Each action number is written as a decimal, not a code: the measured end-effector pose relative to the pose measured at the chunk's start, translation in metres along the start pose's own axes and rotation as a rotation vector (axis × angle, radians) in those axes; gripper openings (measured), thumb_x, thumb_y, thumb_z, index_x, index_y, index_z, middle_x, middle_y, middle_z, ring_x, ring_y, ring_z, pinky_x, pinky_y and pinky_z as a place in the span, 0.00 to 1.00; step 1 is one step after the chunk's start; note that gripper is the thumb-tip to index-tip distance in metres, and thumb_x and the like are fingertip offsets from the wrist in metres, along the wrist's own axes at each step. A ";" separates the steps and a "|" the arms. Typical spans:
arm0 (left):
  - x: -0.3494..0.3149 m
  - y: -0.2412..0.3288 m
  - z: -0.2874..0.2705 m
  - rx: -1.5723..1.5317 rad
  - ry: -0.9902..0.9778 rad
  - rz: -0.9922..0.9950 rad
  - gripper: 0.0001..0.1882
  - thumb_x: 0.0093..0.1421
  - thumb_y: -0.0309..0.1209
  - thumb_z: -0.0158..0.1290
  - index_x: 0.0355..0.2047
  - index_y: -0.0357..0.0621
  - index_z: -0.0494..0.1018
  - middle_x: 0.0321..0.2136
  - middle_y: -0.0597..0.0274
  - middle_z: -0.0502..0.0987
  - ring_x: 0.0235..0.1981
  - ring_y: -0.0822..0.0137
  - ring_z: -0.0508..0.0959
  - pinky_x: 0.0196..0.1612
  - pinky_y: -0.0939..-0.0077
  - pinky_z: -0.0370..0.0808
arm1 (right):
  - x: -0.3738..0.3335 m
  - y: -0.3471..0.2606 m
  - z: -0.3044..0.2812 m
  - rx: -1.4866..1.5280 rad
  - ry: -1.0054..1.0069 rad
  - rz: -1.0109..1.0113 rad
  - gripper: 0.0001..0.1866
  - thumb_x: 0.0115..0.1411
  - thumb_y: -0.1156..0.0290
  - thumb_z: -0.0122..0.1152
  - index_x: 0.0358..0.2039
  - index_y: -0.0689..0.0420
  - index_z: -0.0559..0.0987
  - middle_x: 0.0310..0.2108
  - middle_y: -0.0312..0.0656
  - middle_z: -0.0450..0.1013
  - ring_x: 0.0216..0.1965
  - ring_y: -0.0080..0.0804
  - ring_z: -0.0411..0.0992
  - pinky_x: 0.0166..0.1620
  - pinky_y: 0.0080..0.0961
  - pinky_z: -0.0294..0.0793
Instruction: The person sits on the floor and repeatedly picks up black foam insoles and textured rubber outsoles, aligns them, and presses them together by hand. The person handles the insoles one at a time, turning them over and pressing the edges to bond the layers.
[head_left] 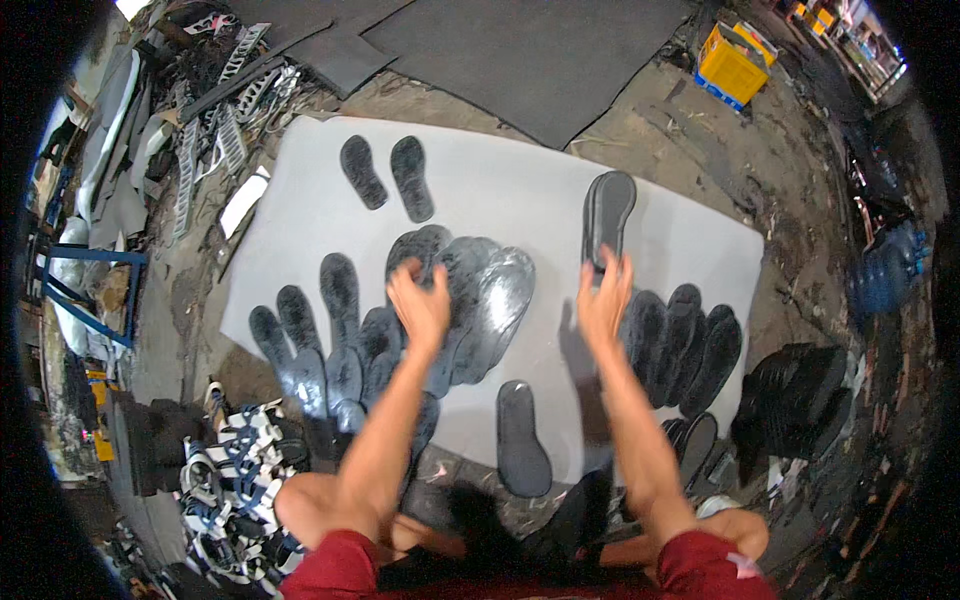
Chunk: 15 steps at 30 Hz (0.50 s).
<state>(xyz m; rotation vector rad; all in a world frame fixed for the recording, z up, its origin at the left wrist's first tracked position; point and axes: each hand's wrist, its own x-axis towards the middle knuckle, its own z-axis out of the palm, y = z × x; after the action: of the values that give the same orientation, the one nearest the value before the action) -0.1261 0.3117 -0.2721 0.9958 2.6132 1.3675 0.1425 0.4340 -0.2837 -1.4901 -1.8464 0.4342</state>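
Observation:
My right hand point(605, 300) has its thumb and fingers about the near end of a dark shoe sole point(616, 205), which lies over another one at the right of the white sheet point(480, 190). Left of the middle, my left hand point(420, 305) is over a cluster of overlapping black soles point(465, 265), thumb and fingers apart, with nothing seen between them. One sole in that cluster point(508, 290) shines wet or glossy. A single sole point(522, 440) lies close to me, between my forearms. Two more soles point(388, 180) lie side by side at the far left.
Overlapping soles point(680, 345) fan out at the right, others point(295, 320) at the left. Strapped sandal parts point(235, 490) are heaped at lower left. A dark stack point(795, 400) stands at right. Beyond the sheet lie black mats point(530, 60) and a yellow crate point(735, 65).

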 end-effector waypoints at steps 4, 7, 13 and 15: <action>0.135 -0.046 0.066 0.516 -0.113 -0.209 0.51 0.54 0.67 0.68 0.57 0.27 0.78 0.55 0.29 0.78 0.62 0.36 0.75 0.61 0.42 0.75 | -0.121 -0.060 -0.072 0.119 -0.094 0.174 0.24 0.70 0.68 0.64 0.62 0.66 0.75 0.66 0.64 0.65 0.70 0.64 0.62 0.73 0.53 0.60; 0.161 -0.029 0.122 0.699 -0.271 -0.372 0.56 0.52 0.74 0.65 0.60 0.31 0.76 0.63 0.43 0.74 0.68 0.47 0.71 0.65 0.46 0.71 | -0.205 -0.077 -0.138 0.123 -0.234 0.265 0.21 0.66 0.72 0.66 0.58 0.63 0.78 0.59 0.64 0.71 0.64 0.66 0.68 0.69 0.54 0.66; 0.181 -0.021 0.105 0.277 -0.158 -0.467 0.38 0.50 0.58 0.74 0.42 0.29 0.84 0.43 0.41 0.85 0.49 0.48 0.85 0.53 0.57 0.80 | -0.263 -0.069 -0.217 0.117 -0.347 0.421 0.09 0.66 0.74 0.68 0.45 0.61 0.84 0.52 0.52 0.78 0.43 0.44 0.83 0.48 0.33 0.83; 0.178 -0.013 0.079 -0.019 -0.077 -0.495 0.36 0.49 0.57 0.75 0.34 0.28 0.86 0.29 0.46 0.85 0.31 0.56 0.85 0.36 0.64 0.80 | -0.251 -0.067 -0.222 0.103 -0.371 0.388 0.12 0.65 0.76 0.68 0.48 0.62 0.82 0.52 0.55 0.77 0.47 0.48 0.81 0.52 0.38 0.82</action>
<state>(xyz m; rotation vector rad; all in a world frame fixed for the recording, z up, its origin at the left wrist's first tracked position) -0.2501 0.4612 -0.2846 0.3452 2.5390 1.1959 0.2715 0.1404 -0.1657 -1.7902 -1.7652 1.0356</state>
